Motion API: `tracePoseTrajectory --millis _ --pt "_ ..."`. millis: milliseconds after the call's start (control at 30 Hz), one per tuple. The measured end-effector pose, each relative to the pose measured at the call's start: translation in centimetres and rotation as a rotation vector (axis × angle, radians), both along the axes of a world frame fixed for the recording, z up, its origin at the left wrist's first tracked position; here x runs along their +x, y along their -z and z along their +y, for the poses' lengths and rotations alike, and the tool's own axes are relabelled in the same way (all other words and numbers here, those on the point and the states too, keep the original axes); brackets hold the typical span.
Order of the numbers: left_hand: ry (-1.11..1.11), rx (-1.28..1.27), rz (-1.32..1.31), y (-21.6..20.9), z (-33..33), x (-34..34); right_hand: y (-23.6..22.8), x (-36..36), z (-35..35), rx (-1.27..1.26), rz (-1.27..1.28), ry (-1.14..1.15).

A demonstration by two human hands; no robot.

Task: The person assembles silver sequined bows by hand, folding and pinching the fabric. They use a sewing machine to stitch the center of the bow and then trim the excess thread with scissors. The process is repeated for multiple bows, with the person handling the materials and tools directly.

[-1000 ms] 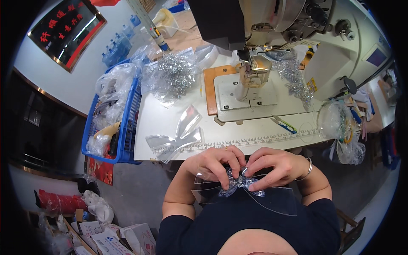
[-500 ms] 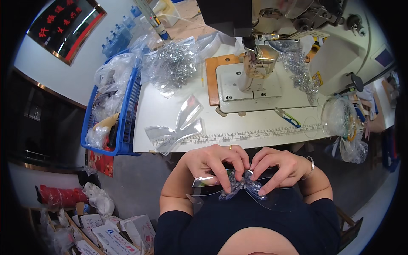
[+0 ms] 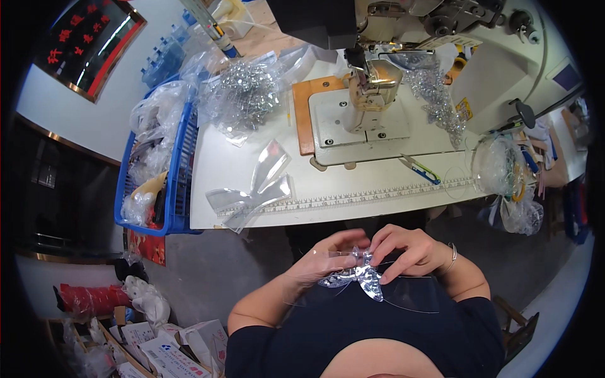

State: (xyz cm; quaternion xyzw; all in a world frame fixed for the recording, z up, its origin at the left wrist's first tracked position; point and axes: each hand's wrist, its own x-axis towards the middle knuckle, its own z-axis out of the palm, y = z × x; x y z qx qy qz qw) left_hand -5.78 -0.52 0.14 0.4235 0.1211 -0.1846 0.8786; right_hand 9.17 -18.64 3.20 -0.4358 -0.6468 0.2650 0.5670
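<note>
Close in front of my chest, a shiny butterfly-shaped ornament (image 3: 365,280) with silvery wings lies against clear plastic strips (image 3: 409,295). My right hand (image 3: 409,249) pinches its upper edge, thumb and fingers at the right wing. From the other side my left hand (image 3: 331,252) holds the clear plastic near the left wing; some of its fingers show through the sheet and its thumb is partly hidden. Beyond my hands, on the white table (image 3: 252,217), lies another crossed piece of clear plastic strips (image 3: 255,186).
A sewing machine (image 3: 375,88) stands at the back. Thread snips (image 3: 421,170) lie by its base, above a printed ruler (image 3: 353,200). Bags of silvery ornaments (image 3: 242,94) sit behind, left of the machine. A blue basket (image 3: 179,176) holds plastic wrapping. Boxes (image 3: 167,353) stand lower left.
The ornament has tilted and its wings now catch bright light. My left fingers have shifted off its front to the plastic edge. The whole view has moved slightly.
</note>
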Motion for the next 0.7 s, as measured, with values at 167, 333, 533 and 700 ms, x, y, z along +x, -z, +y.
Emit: tracePoseTrajectory --millis 167,333,533,700 --pt "0.063 -0.002 0.009 -2.1 2.0 0.2 -2.7 2.0 1.3 0.008 -0.353 -0.003" --pt "-0.041 -0.088 -0.048 -3.2 2.5 1.7 -0.4 3.9 2.4 -0.285 0.424 0.441" --pt "-0.128 0.022 -0.083 0.0 1.0 2.5 1.9 3.7 1.0 -0.778 0.809 0.192" --pt "-0.163 0.128 -0.081 0.3 0.8 3.3 2.5 2.1 1.9 -0.668 0.394 0.526"
